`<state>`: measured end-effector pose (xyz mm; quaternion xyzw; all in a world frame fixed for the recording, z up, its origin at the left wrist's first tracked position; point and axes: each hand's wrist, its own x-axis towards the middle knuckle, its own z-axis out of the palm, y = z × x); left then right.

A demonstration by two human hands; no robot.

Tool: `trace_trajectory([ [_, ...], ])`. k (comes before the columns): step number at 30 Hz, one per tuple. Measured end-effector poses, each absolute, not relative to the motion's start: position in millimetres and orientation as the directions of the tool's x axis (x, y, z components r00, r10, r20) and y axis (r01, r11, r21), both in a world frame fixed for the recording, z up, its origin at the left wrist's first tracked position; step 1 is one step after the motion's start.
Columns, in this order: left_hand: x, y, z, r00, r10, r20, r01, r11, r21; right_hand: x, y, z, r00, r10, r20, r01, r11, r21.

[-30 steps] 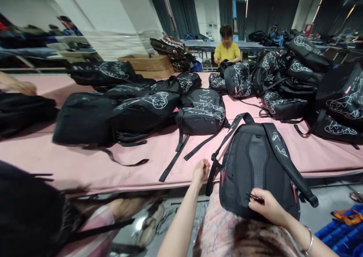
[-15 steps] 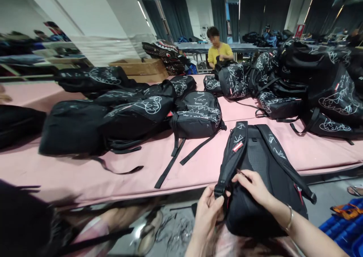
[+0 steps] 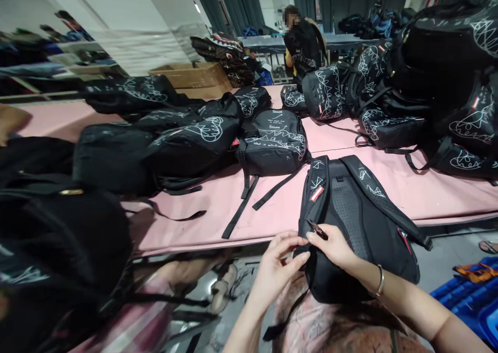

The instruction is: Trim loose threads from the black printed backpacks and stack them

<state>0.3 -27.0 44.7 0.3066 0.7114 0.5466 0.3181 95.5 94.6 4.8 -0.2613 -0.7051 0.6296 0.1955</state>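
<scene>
A black backpack (image 3: 350, 223) leans on the table edge and my lap, its padded back and shoulder straps facing me. White line drawings and a red-and-white label mark the left shoulder strap (image 3: 316, 187). My left hand (image 3: 278, 262) pinches the lower end of that strap between thumb and fingers. Close beside it, my right hand (image 3: 332, 246) grips small dark thread snips (image 3: 318, 229), their pointed end towards the strap. The fingertips of both hands nearly meet there. Whatever lies between my left fingertips is mostly hidden.
Several black backpacks cover the pink table (image 3: 218, 223), with a printed backpack (image 3: 272, 143) nearest mine and a tall pile (image 3: 431, 83) at right. Close at left, another person holds a backpack (image 3: 66, 239). A person (image 3: 295, 41) stands across the table. Blue bundles (image 3: 467, 296) lie lower right.
Both hands and my backpack have shifted slightly up and left. The left neighbour's backpack has come into view. The person opposite now has a black backpack raised before them.
</scene>
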Motion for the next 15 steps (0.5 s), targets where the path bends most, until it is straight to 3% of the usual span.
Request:
trace_trajectory([
  [6,-6,-18,43,-0.575,0.792,-0.205,0.008,0.256,0.967,99,98,7,-0.826,0.564,-0.022,0.162,0.2,-0.966],
  [10,4,-19,40,-0.724,0.677,-0.129,0.015,0.203,0.979,115,102,22,-0.832,0.552,0.055,0.179,0.362,-0.915],
  [12,11,-19,39,-0.783,0.619,-0.069,0.036,0.155,0.987,126,105,31,-0.821,0.558,0.12,0.222,0.505,-0.834],
  [15,21,-19,38,-0.837,0.546,-0.019,0.045,0.103,0.994,138,109,42,-0.853,0.469,0.23,0.245,0.748,-0.617],
])
